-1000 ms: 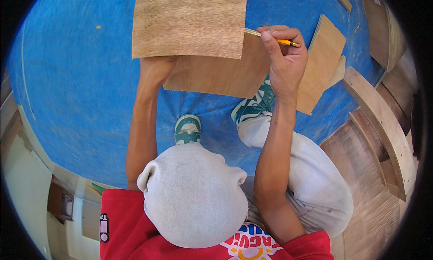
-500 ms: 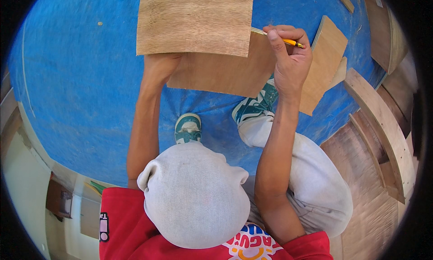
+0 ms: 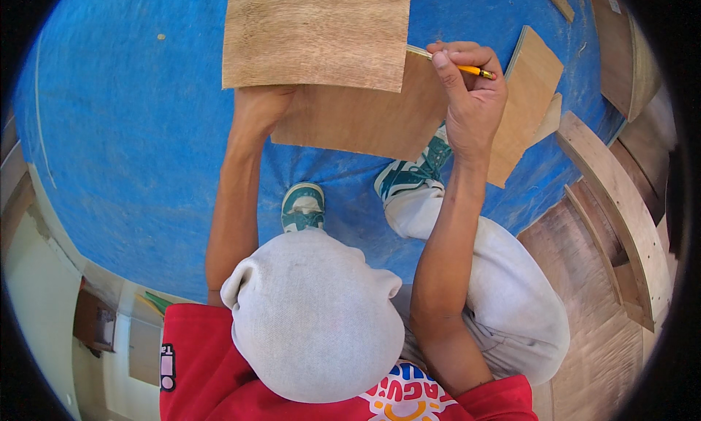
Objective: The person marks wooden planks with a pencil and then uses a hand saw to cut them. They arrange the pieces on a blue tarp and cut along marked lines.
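A square plywood piece [image 3: 315, 37] with wavy grain is held up at the top middle. Below it and partly covered by it is a second, darker plywood piece [image 3: 358, 118]. My left hand [image 3: 264, 103] grips the upper plywood piece from its near side, between the two pieces; its fingers are hidden underneath. Pinched in my right hand [image 3: 471, 85] is a yellow pencil [image 3: 471, 70], its eraser end pointing right. The pencil's other end lies by the right edges of the plywood, where my fingers touch the lower piece's corner.
A blue tarp [image 3: 131, 143] covers the floor. Right of my right hand lie a plywood offcut [image 3: 527, 100] and a smaller scrap [image 3: 548, 120]. A curved wooden frame [image 3: 621, 202] and a leaning board [image 3: 617, 56] stand at the far right. My shoes [image 3: 303, 205] rest on the tarp.
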Motion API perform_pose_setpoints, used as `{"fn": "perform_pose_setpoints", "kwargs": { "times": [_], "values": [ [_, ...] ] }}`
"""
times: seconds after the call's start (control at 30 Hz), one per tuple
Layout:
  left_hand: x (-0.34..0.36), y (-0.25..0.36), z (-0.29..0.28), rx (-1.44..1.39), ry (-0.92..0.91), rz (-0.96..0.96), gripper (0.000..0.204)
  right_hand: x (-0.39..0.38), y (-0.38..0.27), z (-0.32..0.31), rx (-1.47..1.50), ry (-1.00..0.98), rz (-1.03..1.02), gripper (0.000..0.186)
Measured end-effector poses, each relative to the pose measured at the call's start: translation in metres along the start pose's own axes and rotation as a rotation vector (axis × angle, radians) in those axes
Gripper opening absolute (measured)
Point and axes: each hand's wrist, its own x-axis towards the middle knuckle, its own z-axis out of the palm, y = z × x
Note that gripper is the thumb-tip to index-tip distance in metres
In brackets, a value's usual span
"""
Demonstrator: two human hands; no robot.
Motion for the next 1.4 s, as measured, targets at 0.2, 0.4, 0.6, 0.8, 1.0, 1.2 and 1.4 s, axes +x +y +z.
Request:
{"fn": "perform_pose_setpoints", "kwargs": {
  "times": [0.2,0.4,0.6,0.8,1.0,1.2,1.4],
  "values": [
    [0.0,0.0,0.001,-0.044,-0.005,0.016,0.03,0.001,0.002,-0.002,0.006,-0.009,-0.033,0.015],
    [0.0,0.005,0.002,-0.061,0.0,0.013,0.029,0.0,0.004,-0.001,0.011,0.014,-0.016,0.015],
    [0.001,0.008,0.001,-0.053,-0.011,-0.015,0.029,0.0,0.005,0.0,0.0,0.037,-0.004,0.015],
    [0.0,0.008,0.002,-0.011,-0.009,0.009,0.032,-0.001,0.005,-0.003,-0.019,0.051,0.018,0.015],
    [0.0,0.006,0.003,-0.032,-0.007,-0.011,0.032,-0.001,0.005,-0.005,0.0,0.018,0.005,0.015],
    [0.0,0.0,0.002,-0.039,-0.004,-0.008,0.031,-0.001,0.004,-0.004,0.009,-0.002,0.012,0.015],
    [0.0,-0.004,0.0,-0.038,-0.025,-0.018,0.031,0.0,0.006,-0.002,-0.043,0.037,0.022,0.015]
  ]
}}
